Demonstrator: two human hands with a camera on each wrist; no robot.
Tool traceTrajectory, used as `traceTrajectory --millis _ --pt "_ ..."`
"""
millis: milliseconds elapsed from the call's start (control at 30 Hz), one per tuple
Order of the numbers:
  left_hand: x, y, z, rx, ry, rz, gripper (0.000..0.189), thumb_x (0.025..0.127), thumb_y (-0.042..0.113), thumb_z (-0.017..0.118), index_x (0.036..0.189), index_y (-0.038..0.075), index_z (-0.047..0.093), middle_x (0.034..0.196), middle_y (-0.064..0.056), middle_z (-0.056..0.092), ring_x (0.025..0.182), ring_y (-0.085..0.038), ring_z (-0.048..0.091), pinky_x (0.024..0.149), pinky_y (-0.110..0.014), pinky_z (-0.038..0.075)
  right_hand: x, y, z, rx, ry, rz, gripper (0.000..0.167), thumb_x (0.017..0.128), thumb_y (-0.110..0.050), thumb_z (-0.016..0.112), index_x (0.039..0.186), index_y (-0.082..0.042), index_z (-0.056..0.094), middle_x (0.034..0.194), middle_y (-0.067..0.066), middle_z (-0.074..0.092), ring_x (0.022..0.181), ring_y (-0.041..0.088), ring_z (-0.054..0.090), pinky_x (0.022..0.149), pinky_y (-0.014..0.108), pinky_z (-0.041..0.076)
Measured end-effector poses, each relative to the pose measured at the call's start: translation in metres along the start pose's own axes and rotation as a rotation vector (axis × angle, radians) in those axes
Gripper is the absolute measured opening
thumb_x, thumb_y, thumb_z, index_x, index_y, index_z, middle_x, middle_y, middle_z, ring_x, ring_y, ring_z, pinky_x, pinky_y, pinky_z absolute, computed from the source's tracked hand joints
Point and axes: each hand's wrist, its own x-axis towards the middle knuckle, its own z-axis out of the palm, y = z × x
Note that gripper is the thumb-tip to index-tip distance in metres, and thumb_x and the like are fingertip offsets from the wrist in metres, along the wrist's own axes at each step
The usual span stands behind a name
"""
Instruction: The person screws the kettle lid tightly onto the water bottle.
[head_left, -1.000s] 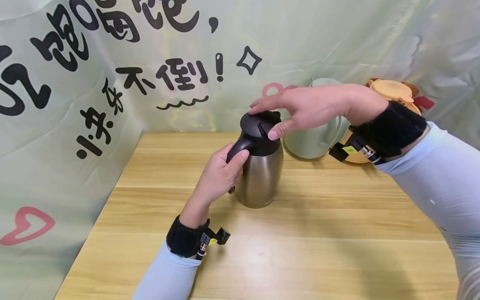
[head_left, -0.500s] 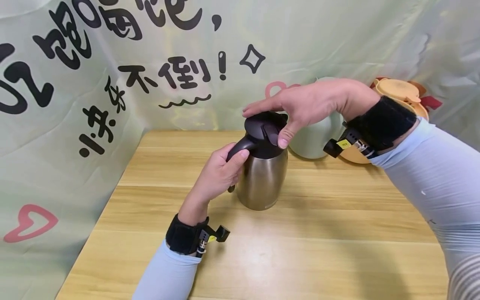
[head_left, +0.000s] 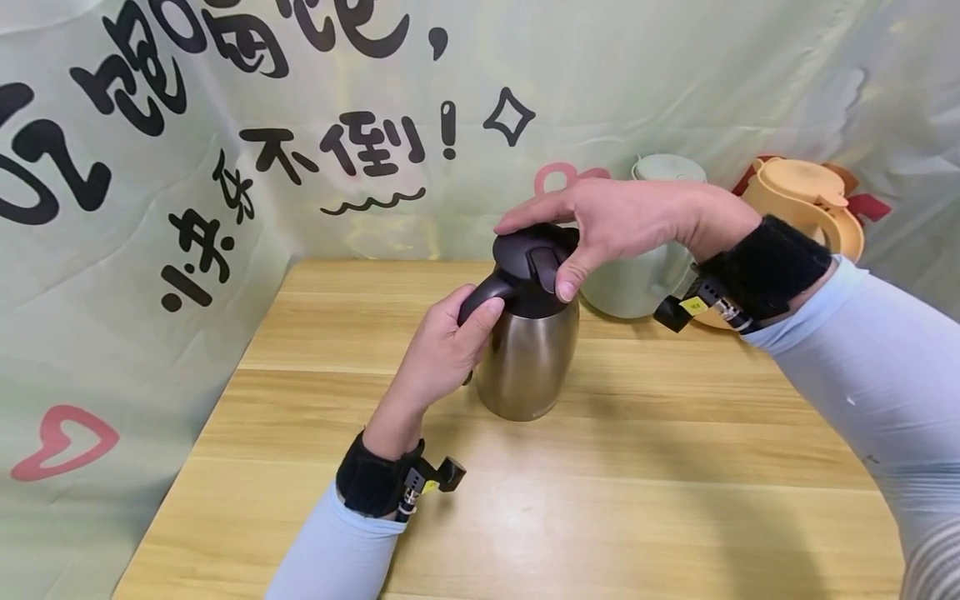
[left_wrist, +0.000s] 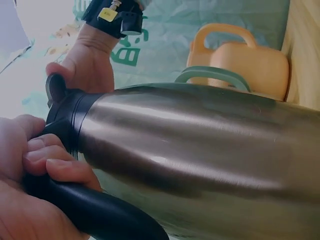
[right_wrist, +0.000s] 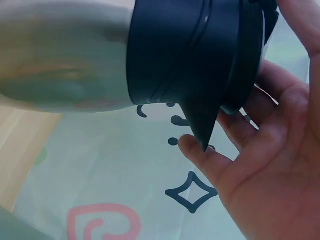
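Note:
A brushed-steel thermos jug with a black lid stands upright on the wooden table. My left hand grips its black handle, fingers wrapped round it in the left wrist view. Over the lid arches my right hand, its fingers along the far rim and its thumb at the near side, beside a lid lever. The right wrist view shows the pointed spout and the right hand's fingers bent behind the lid's edge; the thumb's contact is hard to make out.
A pale green jug stands behind the steel one, partly covered by my right hand. To its right is an orange jug, partly behind the right wrist. A printed cloth hangs along the table's back and left edges.
My right thumb has shifted right on the lid, uncovering more of the lever, and the right wrist is slightly farther left. The left hand keeps its grip. The head view has shifted a little.

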Motion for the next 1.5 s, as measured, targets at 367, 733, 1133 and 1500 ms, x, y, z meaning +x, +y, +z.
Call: traceTrajectory --millis 367,733,1133,1500 --pt "0.000 0.001 0.005 0.102 0.099 0.026 0.026 0.107 0.030 0.063 0.101 0.005 0.064 0.071 -0.006 0.049 0.063 -0.021 0.047 0.057 -0.029 0.040 -0.003 0.003 0.011 -0.041 0.133 -0.014 0.098 0.068 -0.037 0.100 0.152 -0.018 0.056 0.149 0.000 0.060 0.128 0.018 0.059 0.110 0.040 0.041" --pt "0.001 0.003 0.006 0.091 0.067 0.017 0.027 0.108 0.032 0.063 0.102 0.006 0.064 0.064 -0.005 0.047 0.054 -0.021 0.046 0.051 -0.029 0.039 0.000 0.002 0.007 0.001 0.001 -0.076 0.101 0.078 -0.034 0.095 0.161 -0.015 0.041 0.163 0.006 0.043 0.138 0.022 0.050 0.115 0.035 0.038" --pt "-0.001 0.004 0.013 0.156 0.162 0.041 0.029 0.106 0.034 0.065 0.098 0.006 0.065 0.075 -0.005 0.052 0.067 -0.020 0.049 0.059 -0.028 0.042 -0.002 0.013 0.027 -0.012 0.227 -0.117 0.098 0.070 -0.042 0.098 0.153 -0.015 0.055 0.156 0.007 0.053 0.141 0.022 0.050 0.116 0.044 0.037" --pt "-0.003 0.006 0.022 0.218 0.259 0.044 0.029 0.104 0.032 0.068 0.092 0.006 0.062 0.072 -0.003 0.048 0.064 -0.019 0.047 0.055 -0.027 0.037 0.002 0.002 0.047 -0.111 0.445 -0.004 0.089 0.072 -0.042 0.099 0.145 -0.009 0.061 0.137 0.008 0.062 0.120 0.022 0.055 0.102 0.039 0.044"
